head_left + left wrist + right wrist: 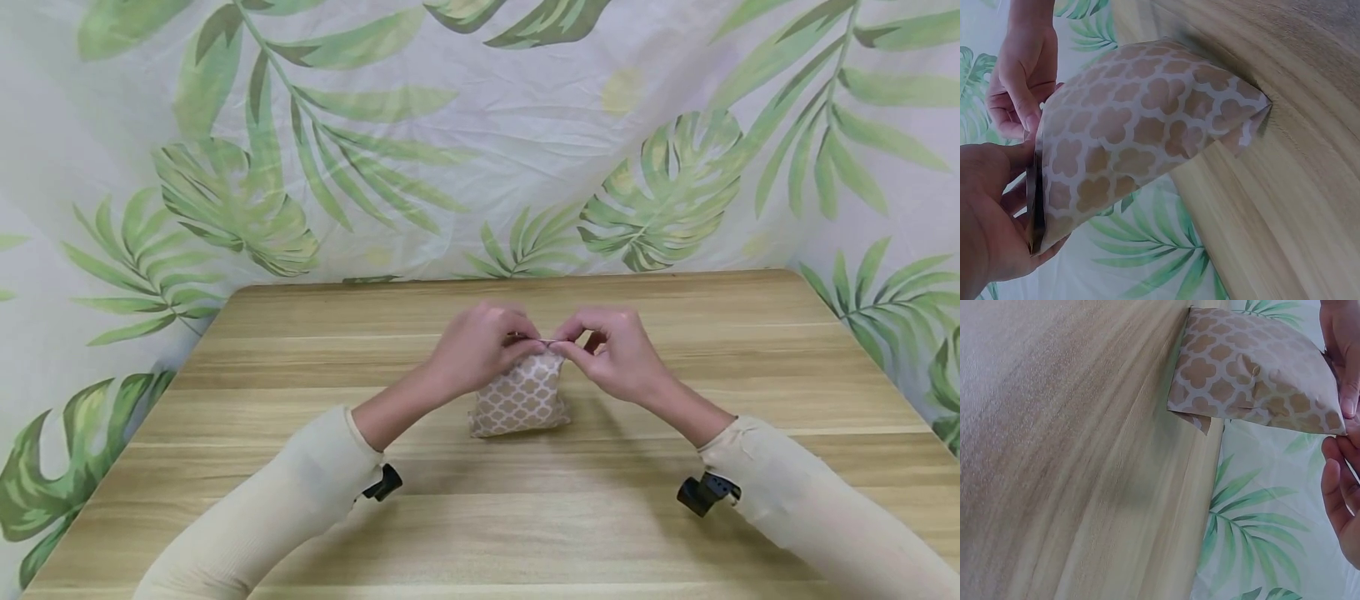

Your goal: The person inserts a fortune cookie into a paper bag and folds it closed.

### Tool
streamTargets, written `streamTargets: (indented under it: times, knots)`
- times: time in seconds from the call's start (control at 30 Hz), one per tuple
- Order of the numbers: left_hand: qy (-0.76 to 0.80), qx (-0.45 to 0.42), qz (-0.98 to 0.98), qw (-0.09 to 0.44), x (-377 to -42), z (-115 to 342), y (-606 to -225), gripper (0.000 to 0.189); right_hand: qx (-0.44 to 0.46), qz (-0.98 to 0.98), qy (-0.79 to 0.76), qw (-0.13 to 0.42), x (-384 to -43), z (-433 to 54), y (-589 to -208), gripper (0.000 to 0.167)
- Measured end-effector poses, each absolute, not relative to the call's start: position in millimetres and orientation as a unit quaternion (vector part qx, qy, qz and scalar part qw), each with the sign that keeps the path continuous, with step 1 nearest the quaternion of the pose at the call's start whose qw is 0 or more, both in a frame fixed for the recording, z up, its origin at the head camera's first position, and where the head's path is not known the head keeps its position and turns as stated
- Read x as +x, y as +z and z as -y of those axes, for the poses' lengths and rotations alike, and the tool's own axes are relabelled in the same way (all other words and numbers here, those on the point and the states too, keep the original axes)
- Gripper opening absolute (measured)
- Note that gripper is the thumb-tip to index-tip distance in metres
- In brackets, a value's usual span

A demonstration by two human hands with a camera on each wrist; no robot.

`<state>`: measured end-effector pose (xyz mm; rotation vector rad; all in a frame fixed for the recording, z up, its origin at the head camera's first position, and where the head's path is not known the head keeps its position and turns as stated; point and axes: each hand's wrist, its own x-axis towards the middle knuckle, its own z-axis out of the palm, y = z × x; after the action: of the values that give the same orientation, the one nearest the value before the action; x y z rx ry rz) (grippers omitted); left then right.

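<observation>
A small paper bag (521,396) with a tan-and-white lattice pattern stands upright on the table, bulging in the middle. My left hand (480,348) pinches the left part of its top edge between thumb and fingers. At the right corner of the same edge, my right hand (617,357) pinches the paper. The fingertips of both hands are close together. From the left wrist, the broad face of the bag (1129,119) shows, with a dark strip along its top edge. The right wrist view shows creases in the bag (1247,369). Whatever is inside is hidden.
The wood-grain table (495,533) reaches back to a cloth backdrop (525,167) printed with green leaves. Beneath the cream sleeves, a black wrist camera (384,483) sits at the left wrist and another black camera (703,493) at the right.
</observation>
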<state>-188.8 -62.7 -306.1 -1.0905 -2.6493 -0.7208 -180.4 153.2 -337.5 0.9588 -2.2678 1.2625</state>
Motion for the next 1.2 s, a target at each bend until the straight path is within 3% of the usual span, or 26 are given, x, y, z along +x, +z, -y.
streamTargets:
  times: [0.63, 0.93, 1.2]
  knots:
    - [-0.281, -0.339, 0.889, 0.122, -190, 98, -321, 0.01, 0.311, 0.806, 0.468, 0.186, -180, -163, -343, 0.017]
    - [-0.351, -0.339, 0.87, 0.068, -192, 107, -321, 0.007, 0.302, 0.812, 0.467, 0.176, -181, -165, -344, 0.015]
    - [-0.387, -0.34, 0.857, 0.013, -196, 113, -321, 0.008, 0.279, 0.817, 0.487, 0.131, -184, -166, -346, 0.012]
